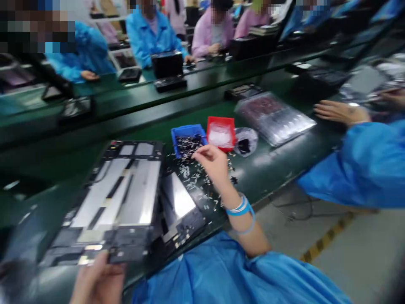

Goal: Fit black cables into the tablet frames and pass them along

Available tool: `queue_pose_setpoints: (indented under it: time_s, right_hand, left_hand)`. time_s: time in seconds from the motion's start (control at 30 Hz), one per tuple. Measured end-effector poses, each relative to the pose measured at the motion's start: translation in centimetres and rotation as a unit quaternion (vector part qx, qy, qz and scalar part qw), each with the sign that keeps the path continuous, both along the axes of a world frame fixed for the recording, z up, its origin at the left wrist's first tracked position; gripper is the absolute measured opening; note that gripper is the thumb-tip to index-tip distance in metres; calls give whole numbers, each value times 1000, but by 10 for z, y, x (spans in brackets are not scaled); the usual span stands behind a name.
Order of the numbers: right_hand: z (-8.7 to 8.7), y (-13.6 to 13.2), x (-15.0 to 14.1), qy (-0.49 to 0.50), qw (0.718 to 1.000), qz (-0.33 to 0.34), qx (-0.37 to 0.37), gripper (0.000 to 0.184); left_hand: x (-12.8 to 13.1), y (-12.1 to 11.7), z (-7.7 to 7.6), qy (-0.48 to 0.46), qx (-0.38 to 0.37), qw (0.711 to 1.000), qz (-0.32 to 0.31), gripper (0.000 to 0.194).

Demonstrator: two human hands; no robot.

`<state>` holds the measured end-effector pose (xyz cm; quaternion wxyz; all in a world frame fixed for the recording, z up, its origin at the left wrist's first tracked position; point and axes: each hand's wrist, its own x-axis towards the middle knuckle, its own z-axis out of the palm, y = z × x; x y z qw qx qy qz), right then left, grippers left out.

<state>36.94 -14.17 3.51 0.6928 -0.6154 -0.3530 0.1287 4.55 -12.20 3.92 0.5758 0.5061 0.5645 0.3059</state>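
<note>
My left hand (100, 279) grips the near edge of an opened tablet (141, 196), thumb on top, keeping it tilted above the bench; silver battery panels and black strips show inside. Partly under it lies a second opened tablet (179, 198). My right hand (215, 165), with a blue wristband (241, 207), is closed in a pinch at the near right corner of a blue bin (175, 139) full of small dark pieces. Anything between those fingertips is too small to make out. Touching that bin is a red tray (233, 131) with whitish, clear contents.
Small loose bits (193, 177) are scattered before the bins. A round clear dish (253, 141) and a plastic-wrapped stack (275, 118) stand to the right. A co-worker's hand (341, 113) and blue sleeve (373, 160) reach in there. More people sit across the bench.
</note>
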Motion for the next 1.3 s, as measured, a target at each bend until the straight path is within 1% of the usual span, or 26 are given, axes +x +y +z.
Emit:
queue_pose_setpoints:
  time_s: [0.07, 0.1, 0.13, 0.2, 0.27, 0.33, 0.37, 0.43, 0.47, 0.5, 0.53, 0.57, 0.6, 0.63, 0.67, 0.73, 0.77, 0.8, 0.83, 0.87, 0.93, 0.97, 1.03, 1.1, 1.2, 1.3]
  right_hand:
    - [-1, 3, 6, 42, 999, 22, 14, 13]
    - [-2, 5, 8, 54, 998, 32, 16, 15]
    - [-3, 6, 8, 62, 997, 38, 12, 17]
    - [-3, 9, 8, 68, 996, 54, -2, 19]
    - [-3, 10, 4, 72, 994, 76, -16, 20]
    - [-1, 12, -3, 73, 992, 103, -30, 22]
    - [1, 13, -8, 69, 990, 119, -38, 23]
    - [6, 13, -22, 55, 984, 158, -62, 25]
    - [9, 13, -31, 48, 979, 182, -79, 25]
    - [12, 13, -42, 44, 972, 209, -100, 24]
    - [16, 12, -54, 43, 962, 239, -124, 24]
    - [18, 12, -66, 46, 951, 269, -149, 23]
    - [20, 12, -79, 52, 938, 298, -172, 22]
    - [21, 13, -91, 58, 926, 322, -190, 21]
    - [22, 14, -102, 62, 915, 340, -206, 21]
    - [19, 16, -120, 61, 901, 363, -232, 18]
    - [18, 18, -126, 53, 897, 367, -242, 15]
    - [16, 20, -131, 40, 895, 366, -251, 13]
    - [14, 21, -134, 23, 895, 361, -259, 12]
    - [12, 23, -135, 3, 897, 352, -265, 10]
    - [11, 25, -136, -30, 903, 331, -272, 9]
    - [10, 27, -136, -41, 905, 322, -275, 9]
    - [11, 28, -137, -58, 907, 311, -278, 10]
    - [12, 28, -138, -80, 904, 309, -285, 9]
    - [14, 27, -139, -115, 897, 307, -298, 5]
    - [16, 25, -139, -137, 894, 302, -301, 6]
  left_hand:
    - [6, -41, -13, -71, -52, 991, 96, 11]
    - [12, -56, -18, -101, -71, 985, 119, 15]
    - [18, -69, -21, -125, -91, 980, 124, 20]
    - [28, -85, -24, -156, -127, 975, 91, 27]
    - [33, -92, -27, -191, -165, 967, 19, 34]
    - [34, -92, -28, -238, -216, 943, -89, 41]
    - [33, -90, -28, -263, -247, 920, -155, 45]
    - [28, -81, -24, -294, -304, 858, -293, 53]
    - [24, -75, -21, -294, -314, 830, -356, 54]
    - [20, -68, -15, -287, -307, 808, -412, 52]
    - [14, -61, -10, -276, -283, 796, -458, 48]
    - [8, -54, -4, -265, -247, 794, -488, 41]
    - [2, -47, 1, -256, -201, 805, -496, 32]
    - [-4, -40, 5, -250, -147, 832, -473, 26]
    - [-9, -34, 6, -240, -86, 873, -416, 21]
    - [-14, -24, 2, -179, 41, 956, -229, 17]
    - [-14, -18, -2, -132, 87, 978, -138, 14]
    - [-13, -13, -8, -92, 110, 987, -73, 12]
    - [-10, -7, -15, -68, 105, 991, -45, 16]
    - [-7, -2, -21, -65, 79, 994, -47, 25]
    - [-1, 9, -29, -107, 9, 990, -90, 42]
    - [2, 14, -32, -132, -19, 985, -109, 47]
    - [5, 23, -34, -163, -56, 977, -128, 50]
    - [7, 28, -33, -179, -79, 972, -126, 50]
    - [8, 32, -32, -197, -106, 967, -120, 55]
    - [11, 33, -32, -201, -122, 962, -136, 56]
